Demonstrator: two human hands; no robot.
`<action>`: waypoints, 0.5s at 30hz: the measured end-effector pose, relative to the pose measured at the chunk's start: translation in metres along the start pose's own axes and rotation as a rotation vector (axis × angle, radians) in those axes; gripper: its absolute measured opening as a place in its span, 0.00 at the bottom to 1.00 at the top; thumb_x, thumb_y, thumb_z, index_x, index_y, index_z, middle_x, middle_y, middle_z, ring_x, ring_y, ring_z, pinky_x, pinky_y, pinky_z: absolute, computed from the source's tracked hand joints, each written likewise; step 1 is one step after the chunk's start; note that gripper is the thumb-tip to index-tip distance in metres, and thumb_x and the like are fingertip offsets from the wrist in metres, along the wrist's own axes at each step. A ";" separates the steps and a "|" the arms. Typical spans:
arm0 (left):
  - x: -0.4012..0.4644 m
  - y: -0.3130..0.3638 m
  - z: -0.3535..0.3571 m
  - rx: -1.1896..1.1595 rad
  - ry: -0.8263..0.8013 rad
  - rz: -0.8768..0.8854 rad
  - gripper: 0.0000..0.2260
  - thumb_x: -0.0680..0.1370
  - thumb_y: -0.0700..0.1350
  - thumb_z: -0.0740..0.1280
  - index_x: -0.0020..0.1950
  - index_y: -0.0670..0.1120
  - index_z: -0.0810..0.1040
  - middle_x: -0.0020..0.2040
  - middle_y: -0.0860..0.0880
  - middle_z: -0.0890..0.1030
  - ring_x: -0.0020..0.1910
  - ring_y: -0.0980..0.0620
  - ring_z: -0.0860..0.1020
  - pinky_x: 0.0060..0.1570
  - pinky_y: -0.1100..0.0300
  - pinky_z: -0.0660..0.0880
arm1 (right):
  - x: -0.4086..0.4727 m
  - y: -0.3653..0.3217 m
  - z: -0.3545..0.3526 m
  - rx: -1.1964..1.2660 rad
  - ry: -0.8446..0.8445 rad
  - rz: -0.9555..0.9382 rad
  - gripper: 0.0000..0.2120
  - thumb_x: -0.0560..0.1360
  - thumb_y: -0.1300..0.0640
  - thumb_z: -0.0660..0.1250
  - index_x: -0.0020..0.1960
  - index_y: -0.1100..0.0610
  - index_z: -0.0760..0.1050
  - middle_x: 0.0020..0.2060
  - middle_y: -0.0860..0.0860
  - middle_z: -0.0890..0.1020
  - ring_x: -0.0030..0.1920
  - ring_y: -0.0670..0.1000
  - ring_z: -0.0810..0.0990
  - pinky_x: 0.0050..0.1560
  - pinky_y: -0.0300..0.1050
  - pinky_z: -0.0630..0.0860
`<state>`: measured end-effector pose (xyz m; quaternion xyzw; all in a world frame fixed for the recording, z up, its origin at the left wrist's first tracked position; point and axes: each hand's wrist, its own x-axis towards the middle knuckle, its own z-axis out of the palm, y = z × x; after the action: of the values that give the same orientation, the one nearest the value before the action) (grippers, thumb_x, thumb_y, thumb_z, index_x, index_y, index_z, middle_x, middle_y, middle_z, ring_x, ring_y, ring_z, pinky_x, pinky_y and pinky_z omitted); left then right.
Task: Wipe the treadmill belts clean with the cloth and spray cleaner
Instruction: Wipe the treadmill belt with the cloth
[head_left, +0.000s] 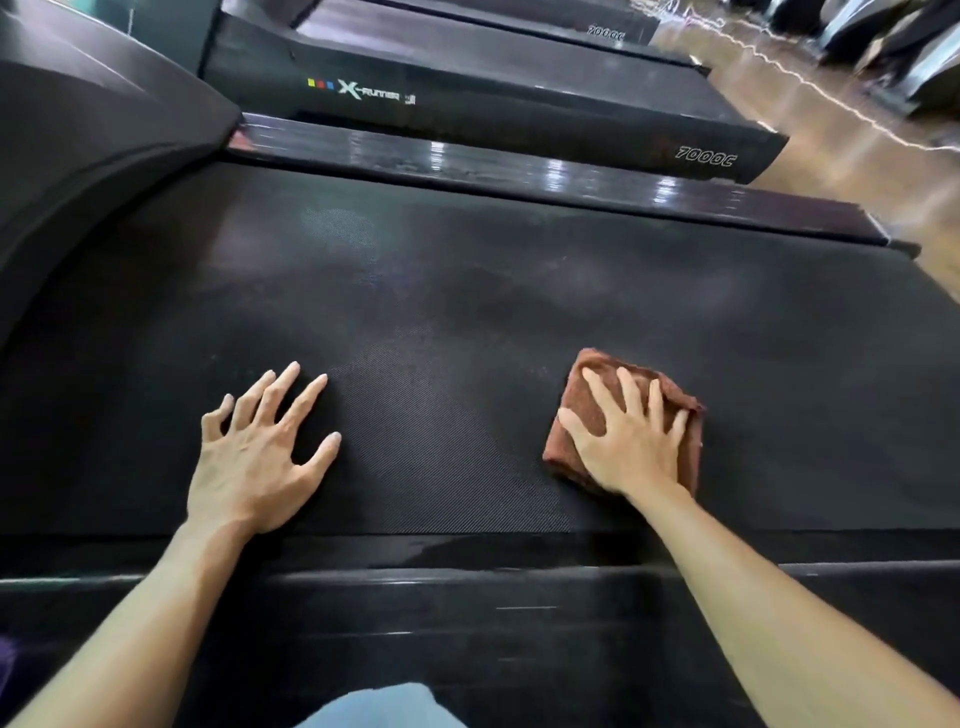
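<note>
The black textured treadmill belt (467, 322) fills the middle of the view. A folded brown cloth (587, 400) lies on the belt at the right. My right hand (631, 434) presses flat on top of it with fingers spread. My left hand (265, 447) rests on the bare belt at the left, fingers spread and straight, holding nothing. No spray cleaner bottle is visible.
The near side rail (519, 582) of this treadmill runs under my forearms. The far side rail (519, 171) borders the belt. A second treadmill (467, 104) marked X-Runner 7000C stands beyond it. The motor hood (93, 114) rises at the left. Glossy brown floor (857, 156) lies at the right.
</note>
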<state>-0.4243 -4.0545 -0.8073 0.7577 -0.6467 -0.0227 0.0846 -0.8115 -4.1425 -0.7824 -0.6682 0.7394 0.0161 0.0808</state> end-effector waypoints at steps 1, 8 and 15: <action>0.000 0.000 0.001 -0.001 -0.007 0.002 0.34 0.76 0.70 0.44 0.82 0.63 0.56 0.83 0.57 0.55 0.82 0.55 0.50 0.77 0.48 0.49 | 0.014 -0.007 -0.002 0.000 -0.003 0.029 0.37 0.75 0.22 0.43 0.82 0.32 0.46 0.85 0.47 0.47 0.83 0.61 0.41 0.77 0.73 0.39; 0.000 0.001 0.000 -0.019 0.001 -0.011 0.35 0.75 0.72 0.43 0.82 0.64 0.55 0.83 0.58 0.54 0.82 0.56 0.49 0.78 0.49 0.48 | 0.037 -0.051 -0.012 -0.085 -0.185 -0.313 0.36 0.79 0.25 0.45 0.82 0.34 0.38 0.84 0.48 0.37 0.82 0.62 0.33 0.76 0.73 0.34; -0.001 0.000 -0.002 -0.010 -0.003 -0.023 0.35 0.75 0.71 0.43 0.82 0.64 0.55 0.83 0.58 0.53 0.82 0.57 0.48 0.77 0.50 0.48 | 0.040 -0.039 -0.005 -0.048 -0.086 -0.383 0.40 0.71 0.21 0.40 0.81 0.31 0.42 0.84 0.45 0.42 0.83 0.58 0.36 0.78 0.71 0.36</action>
<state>-0.4245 -4.0537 -0.8050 0.7646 -0.6380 -0.0280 0.0869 -0.7769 -4.1871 -0.7799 -0.7970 0.5941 0.0464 0.0980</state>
